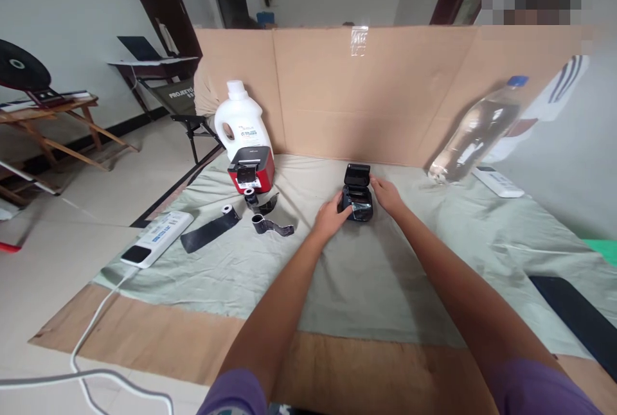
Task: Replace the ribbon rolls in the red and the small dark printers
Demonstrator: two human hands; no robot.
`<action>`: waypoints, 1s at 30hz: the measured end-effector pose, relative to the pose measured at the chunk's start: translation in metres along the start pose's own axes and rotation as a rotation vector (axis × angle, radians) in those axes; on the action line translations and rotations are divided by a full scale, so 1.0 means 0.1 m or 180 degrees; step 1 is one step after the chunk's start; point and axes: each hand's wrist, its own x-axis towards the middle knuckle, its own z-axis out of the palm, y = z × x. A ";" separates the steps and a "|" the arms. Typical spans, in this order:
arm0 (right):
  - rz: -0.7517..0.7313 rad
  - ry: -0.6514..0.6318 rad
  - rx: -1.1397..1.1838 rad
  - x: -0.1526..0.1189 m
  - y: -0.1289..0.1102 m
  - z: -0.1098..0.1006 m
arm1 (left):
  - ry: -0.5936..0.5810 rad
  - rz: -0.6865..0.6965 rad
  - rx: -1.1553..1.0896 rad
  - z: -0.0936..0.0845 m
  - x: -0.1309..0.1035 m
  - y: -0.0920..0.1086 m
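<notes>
A small black portable printer [357,200] sits on the cloth with its lid [357,175] raised, and something dark and glossy shows in its front part. My left hand [330,217] grips the printer's left side, thumb over the front edge. At the right edge of the raised lid, the fingers of my right hand [385,195] are closed; some fingertips are hidden behind it. To the left lie several small rolls of black strip: a long unrolled one [211,230], a curled one [272,226] and another roll [250,196] by a red-and-black printer [251,169].
A white jug [243,116] stands behind the red printer. A cardboard panel [357,100] closes off the back, with a clear bottle [475,129] leaning at right. White power strips [157,238] [499,182] and a dark phone-like slab [576,315] lie near the sides. A person stands behind the panel.
</notes>
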 end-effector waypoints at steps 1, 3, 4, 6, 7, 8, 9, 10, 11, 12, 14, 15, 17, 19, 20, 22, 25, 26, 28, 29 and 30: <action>0.0009 0.0071 0.0116 0.01 0.00 -0.02 | 0.0000 0.0002 0.0014 0.00 0.00 0.00; 0.0139 0.0138 0.0232 0.02 -0.01 -0.04 | -0.0005 0.0027 0.0049 0.00 0.00 0.01; 0.0227 0.0097 0.0185 0.03 -0.02 -0.04 | 0.0000 0.0043 0.0065 0.00 -0.01 0.01; 0.0288 -0.0125 -0.0002 0.06 -0.03 -0.04 | 0.0023 0.0055 0.0080 0.00 -0.01 0.02; 0.0238 -0.0281 -0.0105 0.08 -0.04 -0.04 | 0.0034 0.0052 0.0078 0.00 -0.01 0.02; 0.0162 -0.0460 -0.0207 0.11 -0.06 -0.03 | 0.0041 0.0045 0.0071 -0.01 -0.01 0.03; 0.0103 -0.0677 -0.0315 0.14 -0.08 -0.03 | 0.0044 0.0036 0.0063 -0.01 -0.02 0.04; 0.0082 -0.0924 -0.0421 0.18 -0.11 -0.02 | 0.0041 0.0023 0.0053 -0.01 -0.02 0.05; 0.0101 -0.1177 -0.0516 0.22 -0.14 -0.01 | 0.0038 0.0005 0.0043 -0.02 -0.03 0.06; 0.0147 -0.1398 -0.0600 0.27 -0.17 0.00 | 0.0041 -0.0020 0.0034 -0.03 -0.03 0.08; 0.0261 -0.1675 -0.0732 0.35 -0.25 0.00 | 0.0051 -0.0095 0.0022 -0.05 -0.05 0.11; 0.0302 -0.1744 -0.0773 0.38 -0.28 0.00 | 0.0048 -0.0139 0.0023 -0.06 -0.05 0.13; 0.0371 -0.1815 -0.0847 0.43 -0.34 -0.04 | 0.0039 -0.0216 0.0055 -0.08 -0.07 0.17; 0.0420 -0.1803 -0.0911 0.45 -0.40 -0.13 | 0.0033 -0.0240 0.0124 -0.11 -0.08 0.20; 0.0433 -0.1744 -0.0905 0.45 -0.43 -0.21 | 0.0024 -0.0224 0.0167 -0.12 -0.09 0.21; 0.0478 -0.1525 -0.0693 0.44 -0.51 -0.39 | -0.0009 -0.0154 0.0249 -0.13 -0.10 0.22; 0.0531 -0.1196 0.0401 0.41 -0.76 -0.64 | -0.0014 -0.0028 0.0346 -0.13 -0.10 0.22; 0.0494 -0.1096 0.0841 0.40 -0.88 -0.69 | 0.0004 -0.0003 0.0377 -0.13 -0.10 0.22; 0.0281 -0.0902 0.1472 0.40 -1.16 -0.70 | 0.0038 0.0003 0.0452 -0.12 -0.10 0.22; 0.0135 -0.0811 0.1578 0.41 -1.31 -0.66 | 0.0050 -0.0005 0.0483 -0.11 -0.10 0.22; -0.0021 -0.0762 0.1548 0.42 -1.47 -0.58 | 0.0058 -0.0018 0.0500 -0.11 -0.10 0.22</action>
